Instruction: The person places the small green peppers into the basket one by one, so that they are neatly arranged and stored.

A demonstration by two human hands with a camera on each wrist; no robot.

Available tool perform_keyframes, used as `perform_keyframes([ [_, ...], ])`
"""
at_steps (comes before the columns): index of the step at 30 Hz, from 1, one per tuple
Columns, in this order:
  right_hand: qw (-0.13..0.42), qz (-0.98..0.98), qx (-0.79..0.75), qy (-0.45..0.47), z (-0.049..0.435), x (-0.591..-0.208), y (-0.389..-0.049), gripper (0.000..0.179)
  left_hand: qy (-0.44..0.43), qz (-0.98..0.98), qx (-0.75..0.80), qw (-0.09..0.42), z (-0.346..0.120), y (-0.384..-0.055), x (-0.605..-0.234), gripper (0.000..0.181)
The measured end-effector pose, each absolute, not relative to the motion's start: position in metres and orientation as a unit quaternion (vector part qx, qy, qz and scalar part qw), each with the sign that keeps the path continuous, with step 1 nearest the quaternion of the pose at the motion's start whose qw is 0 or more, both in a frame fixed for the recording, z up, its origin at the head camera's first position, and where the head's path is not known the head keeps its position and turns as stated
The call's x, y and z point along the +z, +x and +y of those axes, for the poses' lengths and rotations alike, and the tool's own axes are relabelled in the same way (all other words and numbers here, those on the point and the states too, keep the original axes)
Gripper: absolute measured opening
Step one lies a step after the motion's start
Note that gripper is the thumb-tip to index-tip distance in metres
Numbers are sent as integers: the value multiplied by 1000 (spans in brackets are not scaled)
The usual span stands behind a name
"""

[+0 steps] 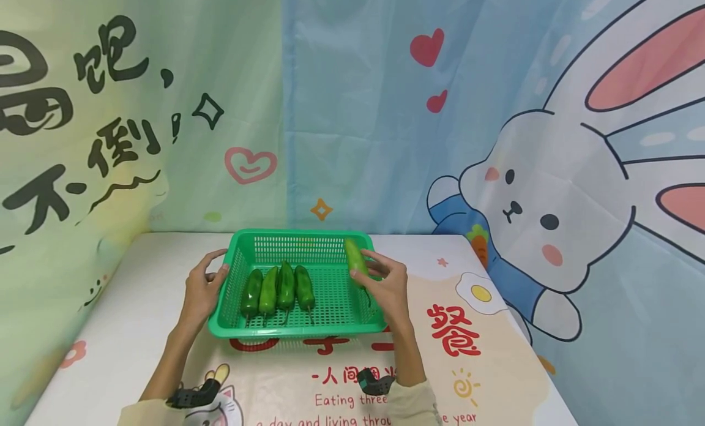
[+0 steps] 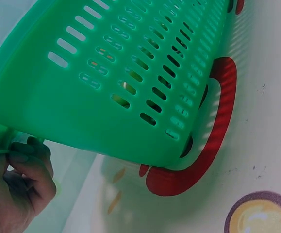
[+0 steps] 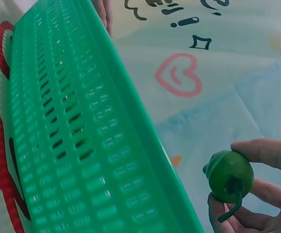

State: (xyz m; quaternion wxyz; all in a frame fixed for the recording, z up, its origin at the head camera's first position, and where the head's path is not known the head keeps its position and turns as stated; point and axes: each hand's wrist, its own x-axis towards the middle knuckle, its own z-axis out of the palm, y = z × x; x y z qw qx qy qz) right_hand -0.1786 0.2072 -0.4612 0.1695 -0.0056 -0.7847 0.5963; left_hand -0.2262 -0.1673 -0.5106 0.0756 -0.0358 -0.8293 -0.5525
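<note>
A green plastic basket [image 1: 297, 334] stands on the table, with several green peppers [image 1: 286, 285] lying side by side in its left half, stems toward the person. The left hand [image 1: 202, 286] grips the basket's left rim, its fingers curled at the edge in the left wrist view. Over the basket's right end, the right hand [image 1: 388, 283] pinches one green pepper [image 1: 355, 257] between thumb and fingers. This pepper is tilted, its stem pointing down; in the right wrist view the stem end of the held pepper [image 3: 231, 175] faces the camera.
A printed cloth [image 1: 440, 383] with red lettering covers the white table. Behind it hangs a curtain [image 1: 352, 108] with a cartoon rabbit and hearts. Dark straps [image 1: 376, 382] sit on both wrists.
</note>
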Motion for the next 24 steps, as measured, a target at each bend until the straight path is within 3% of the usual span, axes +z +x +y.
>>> perform_keyframes([
  [24,168,-822,544,15,167,-481,-199,44,-38,-826,-558,73,-169,-228,-513,47],
])
